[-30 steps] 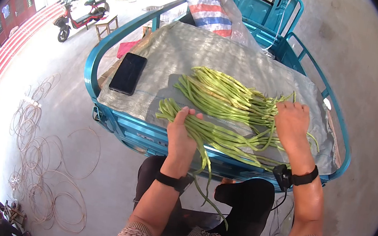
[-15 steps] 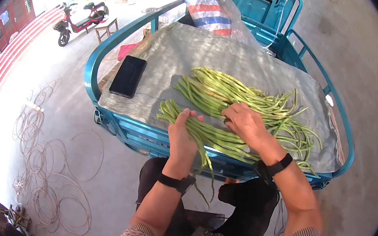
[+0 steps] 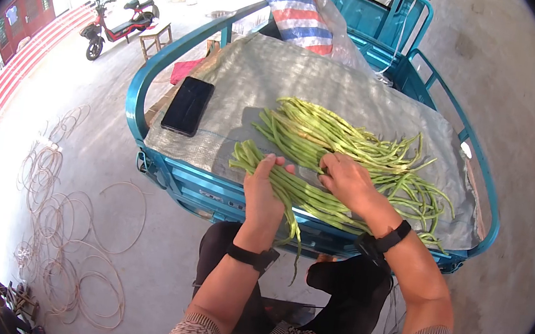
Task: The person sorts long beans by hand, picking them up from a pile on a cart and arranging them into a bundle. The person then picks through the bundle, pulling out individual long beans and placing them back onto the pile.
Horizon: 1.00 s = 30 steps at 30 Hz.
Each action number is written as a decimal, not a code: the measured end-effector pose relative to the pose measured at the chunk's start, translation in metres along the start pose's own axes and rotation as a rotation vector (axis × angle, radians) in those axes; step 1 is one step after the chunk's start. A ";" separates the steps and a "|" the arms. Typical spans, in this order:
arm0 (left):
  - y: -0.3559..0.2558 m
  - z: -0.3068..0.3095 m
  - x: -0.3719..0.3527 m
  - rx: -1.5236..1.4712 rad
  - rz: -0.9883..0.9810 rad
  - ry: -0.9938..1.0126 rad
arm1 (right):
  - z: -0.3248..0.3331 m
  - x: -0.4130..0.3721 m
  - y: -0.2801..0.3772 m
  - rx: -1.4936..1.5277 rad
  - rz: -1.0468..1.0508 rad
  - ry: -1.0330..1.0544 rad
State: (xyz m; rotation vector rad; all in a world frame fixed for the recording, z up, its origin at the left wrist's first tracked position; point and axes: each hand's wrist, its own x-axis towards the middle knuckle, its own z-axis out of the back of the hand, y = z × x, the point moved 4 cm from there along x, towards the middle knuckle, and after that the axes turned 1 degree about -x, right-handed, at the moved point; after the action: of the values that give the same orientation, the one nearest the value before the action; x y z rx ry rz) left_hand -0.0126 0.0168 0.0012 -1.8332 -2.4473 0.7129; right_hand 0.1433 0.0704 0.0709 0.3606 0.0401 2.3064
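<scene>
My left hand (image 3: 265, 196) is closed around a bunch of green long beans (image 3: 309, 195) near the front edge of the cart. The cut-looking ends stick out to its left, and a few beans droop over the edge below. My right hand (image 3: 349, 181) is closed, its fingertips pinching at long beans along the near side of a larger pile (image 3: 324, 129). Exactly how many beans it grips is hidden by the fingers. Both wrists wear black bands.
A grey woven sheet (image 3: 239, 71) covers the blue cart bed (image 3: 135, 96). A black phone (image 3: 187, 106) lies on it at left. Behind is a striped sack (image 3: 298, 15). Coiled wire (image 3: 69, 230) lies on the ground; a red scooter (image 3: 122, 26) and a stool (image 3: 155, 39) stand beyond.
The view has shifted slightly. My right fingers have curled in tighter at the pile's edge. My left hand keeps its hold on the bunch, with fewer bean ends drooping below it.
</scene>
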 end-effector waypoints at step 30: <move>-0.001 -0.012 -0.004 -0.017 0.010 0.146 | 0.014 -0.032 0.003 0.576 -0.078 -0.041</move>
State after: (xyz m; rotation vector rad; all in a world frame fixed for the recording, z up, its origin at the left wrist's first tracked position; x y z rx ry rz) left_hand -0.0087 0.0179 0.0135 -1.8329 -2.3618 0.5397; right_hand 0.1661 0.0443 0.0772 0.6802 0.6945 2.1742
